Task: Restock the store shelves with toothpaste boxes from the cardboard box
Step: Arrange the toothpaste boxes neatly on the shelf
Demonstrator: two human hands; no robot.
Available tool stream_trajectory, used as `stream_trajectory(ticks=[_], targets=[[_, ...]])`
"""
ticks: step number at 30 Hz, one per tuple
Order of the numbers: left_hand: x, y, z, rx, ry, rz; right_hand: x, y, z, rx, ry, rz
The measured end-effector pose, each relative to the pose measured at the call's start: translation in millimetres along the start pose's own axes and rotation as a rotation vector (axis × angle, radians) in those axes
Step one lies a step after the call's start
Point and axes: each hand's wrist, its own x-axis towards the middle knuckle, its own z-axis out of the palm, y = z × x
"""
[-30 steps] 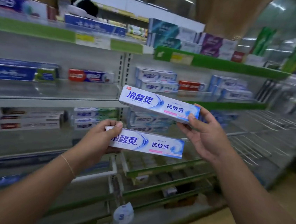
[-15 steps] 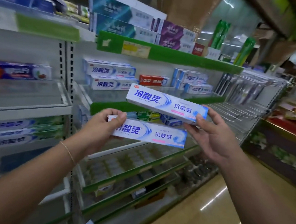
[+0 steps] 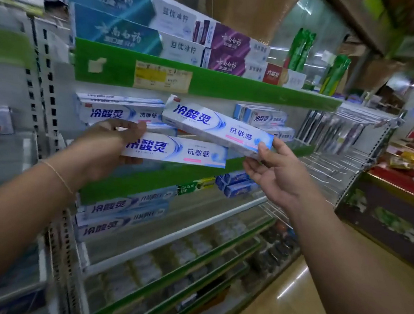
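Observation:
My left hand (image 3: 107, 146) grips the left end of a white-and-blue toothpaste box (image 3: 188, 151), held level in front of the green-edged shelf (image 3: 147, 183). My right hand (image 3: 275, 174) holds the right end of a second, matching toothpaste box (image 3: 216, 127), tilted with its left end higher and closer to the shelf. Behind both boxes a stack of the same toothpaste boxes (image 3: 118, 111) lies on that shelf. The cardboard box is out of sight.
The top shelf (image 3: 208, 83) carries teal and purple toothpaste boxes (image 3: 128, 18). More white boxes (image 3: 263, 116) sit at the right of the middle shelf and others (image 3: 118, 214) below. Wire hooks (image 3: 342, 145) hang to the right. A counter (image 3: 400, 202) stands across the aisle.
The view has swung right and closer to the shelves. Both hands have carried their boxes up toward the stack on the middle shelf; the right-hand box now overlaps the shelf opening.

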Motion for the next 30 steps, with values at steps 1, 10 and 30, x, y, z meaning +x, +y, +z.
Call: stream_trajectory(ticks=[1, 10, 30], targets=[[6.4, -0.1, -2.9, -0.003, 0.017, 0.001, 9.2, 3.9, 3.6, 0.007, -0.007, 0.016], [37.8, -1.5, -9.2, 0.01, 0.16, -0.006, 79.5, 24.5, 34.0, 0.032, -0.124, 0.115], [41.8, -16.0, -15.2, 0.639, 0.413, 0.02, 190.1, 53.7, 87.0, -0.116, -0.581, 0.174]])
